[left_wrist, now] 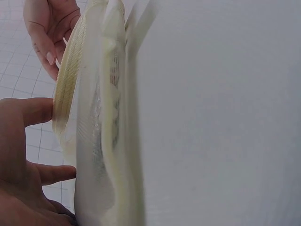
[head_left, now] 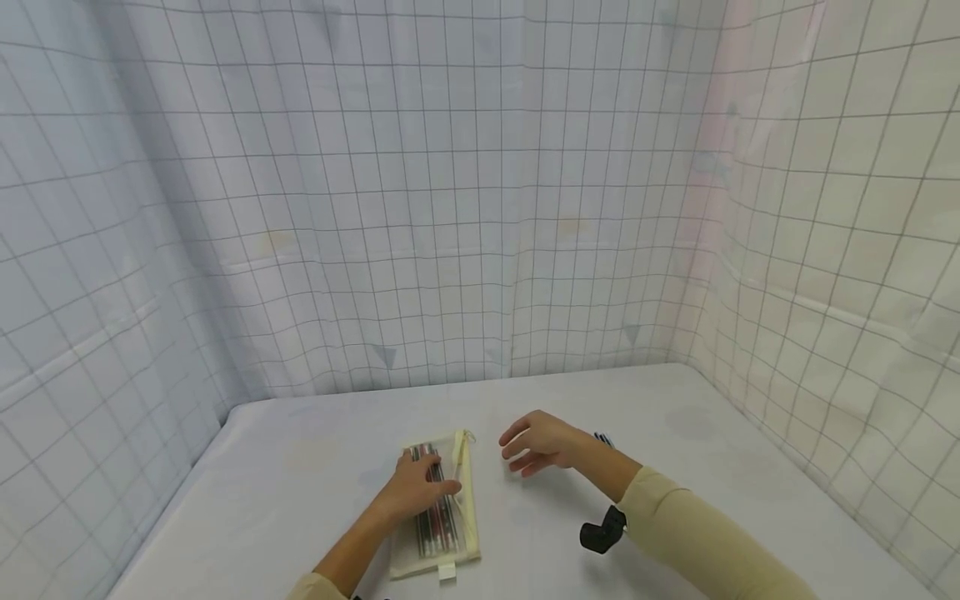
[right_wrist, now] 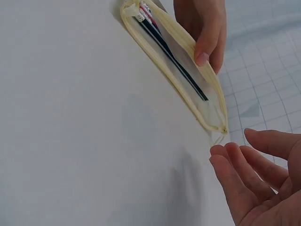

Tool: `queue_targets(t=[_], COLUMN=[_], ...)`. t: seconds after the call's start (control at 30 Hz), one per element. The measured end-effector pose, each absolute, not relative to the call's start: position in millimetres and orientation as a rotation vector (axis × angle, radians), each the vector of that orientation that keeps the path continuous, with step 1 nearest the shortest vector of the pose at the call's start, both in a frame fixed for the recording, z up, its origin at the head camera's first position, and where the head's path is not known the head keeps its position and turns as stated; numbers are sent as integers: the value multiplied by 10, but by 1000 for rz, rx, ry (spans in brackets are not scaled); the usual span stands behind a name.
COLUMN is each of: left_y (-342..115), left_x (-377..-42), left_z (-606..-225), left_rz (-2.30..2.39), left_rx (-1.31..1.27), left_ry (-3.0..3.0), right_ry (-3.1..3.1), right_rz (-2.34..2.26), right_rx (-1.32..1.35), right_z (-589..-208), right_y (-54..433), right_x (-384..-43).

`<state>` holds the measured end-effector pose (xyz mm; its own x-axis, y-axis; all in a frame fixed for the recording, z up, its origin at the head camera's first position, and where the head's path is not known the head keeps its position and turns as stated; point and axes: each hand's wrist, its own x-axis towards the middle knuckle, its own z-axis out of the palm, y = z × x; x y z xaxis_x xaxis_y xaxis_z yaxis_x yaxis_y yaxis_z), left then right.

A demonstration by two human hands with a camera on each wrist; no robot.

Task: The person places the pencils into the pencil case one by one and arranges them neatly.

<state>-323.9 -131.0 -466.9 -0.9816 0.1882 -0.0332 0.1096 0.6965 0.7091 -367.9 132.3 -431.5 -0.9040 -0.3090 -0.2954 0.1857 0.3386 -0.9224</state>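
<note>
A see-through pencil pouch (head_left: 405, 560) with a pale yellow zip edge (head_left: 470, 500) lies flat on the white table. Several pencils (head_left: 441, 529), dark and red, show through it. My left hand (head_left: 412, 487) rests on top with its fingers and thumb spread; in the left wrist view its fingers (left_wrist: 56, 174) touch the pouch's upper side. To the right of the pouch my right hand (head_left: 543, 442) hovers with loosely bent fingers and holds nothing. In the right wrist view its fingertips (right_wrist: 221, 157) are near the zip pull cord (right_wrist: 218, 139).
Beyond my right forearm, partly hidden by it, lie a few dark slim sticks (head_left: 602, 438), perhaps pencils. A black wrist camera (head_left: 603, 531) juts from the right sleeve. Gridded white curtains (head_left: 450, 250) enclose the table (head_left: 300, 467) at the back and sides.
</note>
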Motion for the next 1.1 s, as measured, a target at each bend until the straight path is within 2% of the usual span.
queue_targets(t=[1.1], left_y=[-1314], left_x=[-3217], left_z=[-4630], left_rz=[1160], left_rx=[277], left_ry=[2792], right_ry=[2300], right_rz=[-1614], right_rx=[0], right_z=[-4320], right_y=[2406], right_x=[-3580])
